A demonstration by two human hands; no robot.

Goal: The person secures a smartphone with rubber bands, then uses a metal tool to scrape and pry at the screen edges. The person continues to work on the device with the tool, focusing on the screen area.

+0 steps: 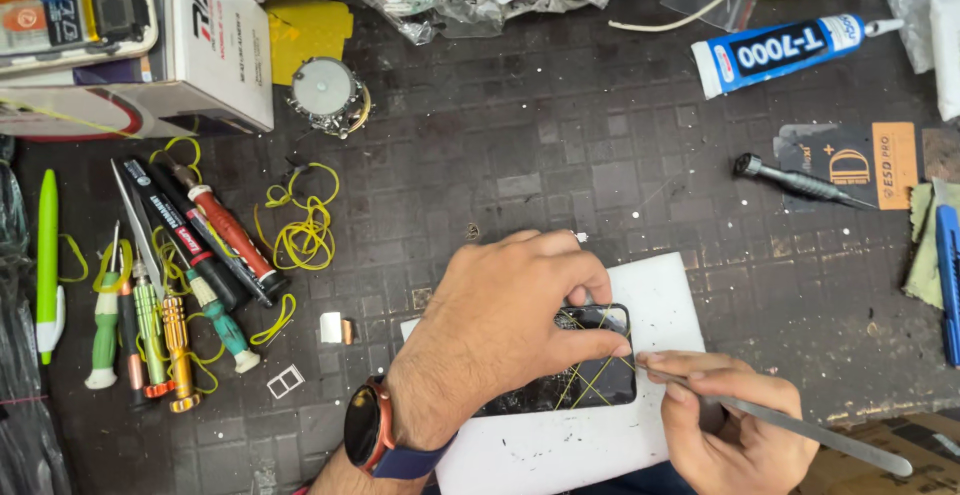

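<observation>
Phone (590, 380) half hidden under left hand (500, 330)

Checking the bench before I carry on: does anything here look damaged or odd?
Yes. The dark phone under the left hand looks cracked, with yellow rubber bands stretched across it. More yellow bands lie loose among the screwdrivers.

A small electronics repair workshop: a dark gridded work mat (560, 145) covers the surface, with a row of precision screwdrivers (165, 295) at the left, a glue tube (785, 50) far right, and opened phone parts (75, 5) far left.
</observation>
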